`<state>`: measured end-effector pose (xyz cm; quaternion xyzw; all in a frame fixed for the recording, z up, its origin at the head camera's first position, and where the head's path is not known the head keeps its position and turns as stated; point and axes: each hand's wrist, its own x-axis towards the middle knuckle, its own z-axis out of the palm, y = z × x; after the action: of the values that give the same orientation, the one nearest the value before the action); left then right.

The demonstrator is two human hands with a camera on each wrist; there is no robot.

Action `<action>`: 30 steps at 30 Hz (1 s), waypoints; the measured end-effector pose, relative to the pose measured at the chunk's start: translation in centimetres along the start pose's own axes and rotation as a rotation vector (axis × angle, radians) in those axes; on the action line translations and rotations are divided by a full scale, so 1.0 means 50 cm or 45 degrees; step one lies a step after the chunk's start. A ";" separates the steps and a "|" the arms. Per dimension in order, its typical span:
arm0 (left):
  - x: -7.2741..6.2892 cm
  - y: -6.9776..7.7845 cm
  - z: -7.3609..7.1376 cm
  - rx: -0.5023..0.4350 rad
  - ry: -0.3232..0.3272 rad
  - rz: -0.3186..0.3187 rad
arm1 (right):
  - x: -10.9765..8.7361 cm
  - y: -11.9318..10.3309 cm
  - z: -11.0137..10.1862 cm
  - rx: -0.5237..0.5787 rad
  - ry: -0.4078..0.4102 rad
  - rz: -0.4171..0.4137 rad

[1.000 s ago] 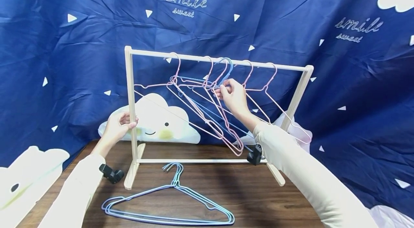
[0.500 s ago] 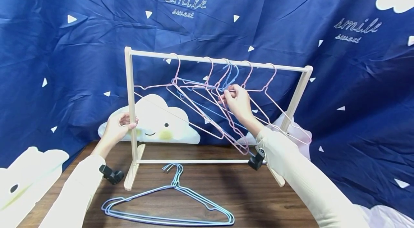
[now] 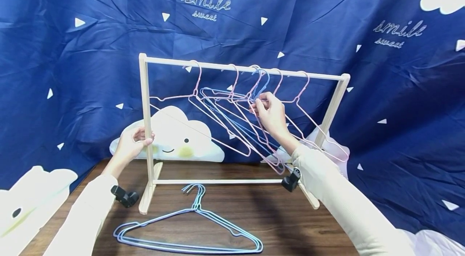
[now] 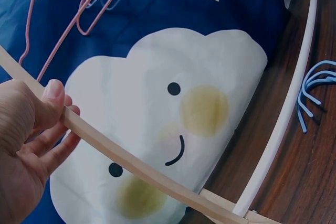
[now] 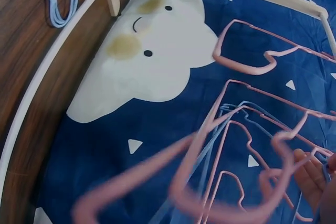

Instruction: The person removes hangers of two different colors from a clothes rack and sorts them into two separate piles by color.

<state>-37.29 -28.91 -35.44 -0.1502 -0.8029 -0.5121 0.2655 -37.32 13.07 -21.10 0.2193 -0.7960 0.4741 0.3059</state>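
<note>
In the head view, my left hand [image 3: 130, 143] holds the left post [image 3: 146, 106] of a pale wooden rack, its thumb in front of the wood. The left wrist view shows that thumb and the fingers around the post [image 4: 121, 156]. My right hand [image 3: 272, 114] pinches a blue wire hanger [image 3: 268, 82] near its neck, just under the rail [image 3: 218, 64]. Whether that hook rests on the rail, I cannot tell. Several pink hangers [image 3: 198, 82] hang along the rail and overlap the blue one. The right wrist view shows my right fingers [image 5: 312, 182] partly at the edge.
Several light blue hangers [image 3: 197, 203] lie stacked on the brown wooden table [image 3: 283, 223] in front of the rack. A white lower bar [image 3: 218, 181] joins the rack's feet. Behind hangs a dark blue cloth [image 3: 109, 26] with white clouds.
My right hand has moved a little right and down, drawing the blue hanger with it; the overlapping pink hangers shifted right too. My left hand stays on the post.
</note>
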 end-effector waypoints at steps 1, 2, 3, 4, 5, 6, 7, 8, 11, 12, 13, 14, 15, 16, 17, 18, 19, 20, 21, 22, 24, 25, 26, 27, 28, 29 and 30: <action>-0.001 -0.001 0.000 -0.003 0.001 -0.004 | 0.003 -0.001 0.002 0.032 0.009 0.004; -0.002 -0.001 0.000 -0.004 0.001 -0.005 | 0.007 -0.002 0.003 0.062 0.022 0.012; -0.002 0.000 -0.001 -0.007 0.001 -0.005 | 0.010 -0.003 0.005 0.087 0.036 0.020; -0.003 0.000 -0.001 -0.009 0.002 -0.004 | 0.013 -0.004 0.007 0.117 0.048 0.023; -0.003 -0.001 -0.001 -0.014 0.002 -0.002 | 0.015 -0.006 0.009 0.136 0.061 0.025; -0.003 -0.001 -0.001 -0.015 0.002 0.001 | 0.018 -0.008 0.011 0.137 0.069 0.024; -0.003 -0.002 -0.002 -0.021 0.002 -0.001 | 0.019 -0.010 0.013 0.142 0.075 0.024; -0.003 -0.002 -0.002 -0.025 0.000 -0.001 | 0.019 -0.012 0.014 0.136 0.075 0.022; -0.004 -0.001 -0.001 -0.043 -0.003 -0.006 | 0.017 -0.016 0.016 0.132 0.048 0.025; -0.004 -0.001 -0.001 -0.043 -0.005 -0.010 | 0.016 -0.015 0.016 0.124 0.039 0.025; -0.004 0.000 -0.001 -0.051 -0.004 -0.014 | 0.014 -0.014 0.016 0.128 0.032 0.024; -0.005 0.000 -0.001 -0.056 -0.005 -0.015 | 0.013 -0.012 0.016 0.124 0.029 0.018; -0.005 0.001 -0.001 -0.059 -0.003 -0.017 | 0.013 -0.008 0.017 0.134 0.028 0.014; -0.006 0.001 -0.001 -0.061 -0.001 -0.018 | 0.012 -0.004 0.018 0.131 0.032 0.002; -0.006 0.000 -0.002 -0.059 -0.001 -0.021 | 0.012 0.001 0.019 0.123 0.039 -0.011; -0.007 0.001 -0.002 -0.062 -0.002 -0.023 | 0.011 0.006 0.022 0.111 0.048 -0.027; -0.007 0.001 -0.003 -0.064 -0.004 -0.023 | 0.010 0.012 0.024 0.092 0.055 -0.041; -0.007 0.001 -0.003 -0.060 -0.006 -0.023 | 0.008 0.017 0.027 0.055 0.057 -0.054; -0.007 0.002 -0.003 -0.058 -0.009 -0.023 | 0.007 0.022 0.030 0.035 0.050 -0.061; -0.008 0.002 -0.003 -0.055 -0.011 -0.023 | 0.006 0.026 0.032 0.002 0.041 -0.061; -0.008 0.003 -0.003 -0.053 -0.015 -0.025 | 0.003 0.034 0.036 -0.036 0.009 -0.048; -0.008 0.003 -0.003 -0.048 -0.015 -0.025 | 0.002 0.037 0.038 -0.044 -0.010 -0.037; -0.008 0.003 -0.003 -0.046 -0.015 -0.026 | 0.002 0.039 0.039 -0.040 -0.030 -0.027; -0.008 0.003 -0.003 -0.044 -0.017 -0.028 | 0.002 0.041 0.040 -0.022 -0.052 -0.015; -0.007 0.003 -0.003 -0.041 -0.017 -0.029 | 0.002 0.041 0.040 -0.020 -0.068 -0.003; -0.007 0.004 -0.003 -0.041 -0.017 -0.032 | 0.003 0.041 0.040 -0.014 -0.084 0.004; -0.006 0.005 -0.003 -0.038 -0.018 -0.032 | 0.004 0.041 0.040 0.000 -0.100 0.017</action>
<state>-36.87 -28.92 -35.41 -0.1475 -0.7989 -0.5263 0.2511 -39.31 12.21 -22.95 0.2325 -0.8088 0.4670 0.2713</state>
